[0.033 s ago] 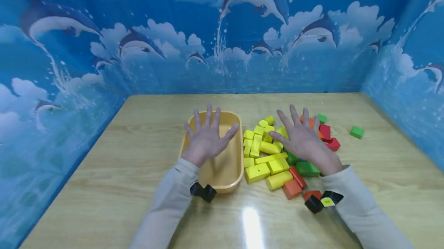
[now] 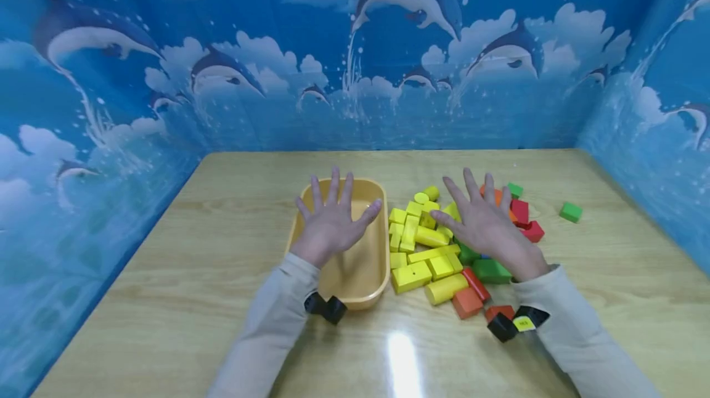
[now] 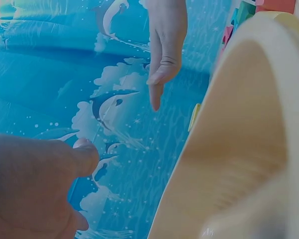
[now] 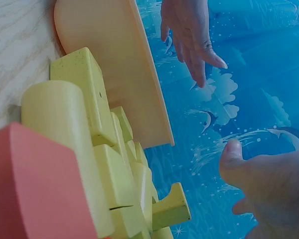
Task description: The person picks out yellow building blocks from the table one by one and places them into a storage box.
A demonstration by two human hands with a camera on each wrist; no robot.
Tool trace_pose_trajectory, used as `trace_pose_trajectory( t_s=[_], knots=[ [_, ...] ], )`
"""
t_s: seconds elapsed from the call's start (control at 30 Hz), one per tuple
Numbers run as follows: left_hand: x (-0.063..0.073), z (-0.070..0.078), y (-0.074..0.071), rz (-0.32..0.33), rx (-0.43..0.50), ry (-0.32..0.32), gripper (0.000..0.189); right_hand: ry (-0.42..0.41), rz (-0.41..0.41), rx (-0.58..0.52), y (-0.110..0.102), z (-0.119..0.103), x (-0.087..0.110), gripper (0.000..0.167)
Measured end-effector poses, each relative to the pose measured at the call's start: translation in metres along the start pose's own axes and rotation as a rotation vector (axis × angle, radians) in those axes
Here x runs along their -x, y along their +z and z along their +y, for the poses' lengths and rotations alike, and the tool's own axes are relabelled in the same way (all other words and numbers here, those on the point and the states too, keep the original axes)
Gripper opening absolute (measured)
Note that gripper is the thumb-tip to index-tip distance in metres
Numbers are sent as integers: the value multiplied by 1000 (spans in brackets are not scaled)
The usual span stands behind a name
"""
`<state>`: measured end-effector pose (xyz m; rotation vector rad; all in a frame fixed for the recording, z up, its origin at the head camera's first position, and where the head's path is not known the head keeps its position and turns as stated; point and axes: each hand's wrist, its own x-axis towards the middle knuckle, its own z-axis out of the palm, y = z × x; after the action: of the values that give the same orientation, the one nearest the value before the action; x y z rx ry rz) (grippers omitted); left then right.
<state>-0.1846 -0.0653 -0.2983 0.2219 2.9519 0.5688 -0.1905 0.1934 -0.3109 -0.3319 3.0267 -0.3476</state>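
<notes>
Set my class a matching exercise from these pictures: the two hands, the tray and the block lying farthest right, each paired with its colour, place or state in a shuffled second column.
Column one
1. Left hand
2. Right hand
3. Tray
4. Farthest-right block

Column two
A. Green, lying apart from the others
B. Spread open above the pile of blocks
C. Pale orange, standing on the table
D. Spread open above the tray

Right pairs: 1-D, 2-B, 3-C, 4-A

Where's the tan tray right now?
In the head view, the tan tray sits on the table just left of the yellow blocks, partly hidden by the left hand.
</notes>
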Motion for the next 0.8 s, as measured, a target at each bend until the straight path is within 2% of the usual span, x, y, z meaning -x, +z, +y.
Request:
trace_pose_trajectory(
  t_s=[0.2,0.33,0.47,0.57,0.8],
  knots=[
    [2,3,0,10,3,2,85,-15,4,-10,-6,-1,4,87],
    [4,5,-1,16,-8,3,85,-69,37,-3,-9,-8,7,85],
    [7,6,-3,50,-55,3,84,-128,68,6,-10,-15,10,80],
    [9,6,-3,71,-75,0,84,-136,65,3,-10,-18,11,79],
    [12,3,-8,66,-43,10,83,-118,41,-6,-7,-18,10,80]
  ],
)
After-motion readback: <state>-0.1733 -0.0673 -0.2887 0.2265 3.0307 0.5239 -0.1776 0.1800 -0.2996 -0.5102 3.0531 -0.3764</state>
